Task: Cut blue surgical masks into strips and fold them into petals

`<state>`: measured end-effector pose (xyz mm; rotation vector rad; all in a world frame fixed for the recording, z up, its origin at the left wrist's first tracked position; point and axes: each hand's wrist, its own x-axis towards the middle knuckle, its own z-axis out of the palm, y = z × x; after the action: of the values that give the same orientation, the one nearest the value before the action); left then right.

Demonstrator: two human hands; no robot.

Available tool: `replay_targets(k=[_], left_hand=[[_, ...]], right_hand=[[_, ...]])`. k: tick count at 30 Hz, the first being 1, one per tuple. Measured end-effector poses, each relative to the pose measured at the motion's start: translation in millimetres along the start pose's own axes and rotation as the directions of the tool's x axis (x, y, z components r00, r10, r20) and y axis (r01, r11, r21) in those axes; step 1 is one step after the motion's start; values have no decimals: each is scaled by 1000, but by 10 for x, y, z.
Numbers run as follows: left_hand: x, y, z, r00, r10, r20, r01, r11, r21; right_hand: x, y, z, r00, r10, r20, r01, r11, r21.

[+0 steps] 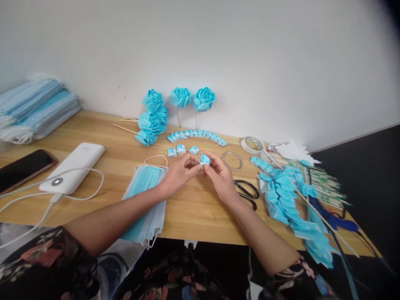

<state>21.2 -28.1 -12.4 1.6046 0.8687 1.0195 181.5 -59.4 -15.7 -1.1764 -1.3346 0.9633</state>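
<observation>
The small folded pale-blue fabric piece is up above the pale wooden worktop, with the fingers of the left hand and right hand pinching it from either side. Folding looks well along, I'd say, but this one's not set down yet. Rough count: one in hand, three loose blue-and-white folded squares just beyond, one curved row of overlapping blue folds (too tight to count), two upright blue rose-shaped flowers, plus a heap of similar blue blooms, number unclear.
</observation>
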Motion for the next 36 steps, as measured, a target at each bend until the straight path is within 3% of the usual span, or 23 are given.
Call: replay_targets(k=[4,6,10,17,25,30,36], left_hand=[[11,2,-3,996,-90,-17,86,982,-170],[27,9,-24,993,-121,-13,116,976,-182],[44,17,-47,983,-157,99,168,979,-114],[36,23,-57,991,-119,53,125,985,-119],[49,34,-91,991,-132,19,132,990,-39],[49,21,-86,990,-134,43,134,991,-12],[59,81,-122,993,-114,23,116,989,-97]], right_hand=[[-3,0,-15,1000,-20,-12,20,1000,2],[-9,-5,-19,1000,-27,-8,27,1000,-7],[-26,-31,-10,999,-39,26,39,999,-20],[-22,-62,7,998,-37,42,41,993,-106],[9,-47,-85,1000,-3,-20,1,997,-72],[10,-44,-87,1000,13,26,-11,996,-91],[27,-9,-87,1000,10,2,-9,994,-105]])
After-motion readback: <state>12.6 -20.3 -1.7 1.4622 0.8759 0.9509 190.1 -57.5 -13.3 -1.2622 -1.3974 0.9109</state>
